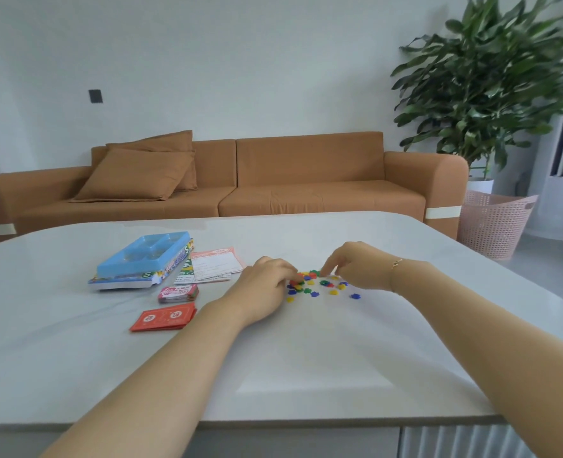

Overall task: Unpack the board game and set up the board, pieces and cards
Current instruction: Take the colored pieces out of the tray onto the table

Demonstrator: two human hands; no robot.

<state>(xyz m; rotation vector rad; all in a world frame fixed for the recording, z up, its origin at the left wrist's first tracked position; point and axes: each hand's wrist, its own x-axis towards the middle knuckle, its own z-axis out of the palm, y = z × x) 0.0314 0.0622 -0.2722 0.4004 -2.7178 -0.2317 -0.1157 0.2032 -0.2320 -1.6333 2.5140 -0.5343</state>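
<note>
Coloured game pieces (319,285) on the worktop (306,358) are touched by the curled left hand (266,285) at nine o'clock and pinched at by the right hand (356,264) at two o'clock.

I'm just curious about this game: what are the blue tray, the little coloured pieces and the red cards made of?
Blue tray: looks like thin moulded plastic, glossy, with formed compartments and a slightly see-through shine.
Coloured pieces: probably hard plastic, in solid bright red, blue, green and yellow; too small to tell the finish.
Red cards: seemingly printed paper or thin card, in a flat stack with thin layered edges.
</note>
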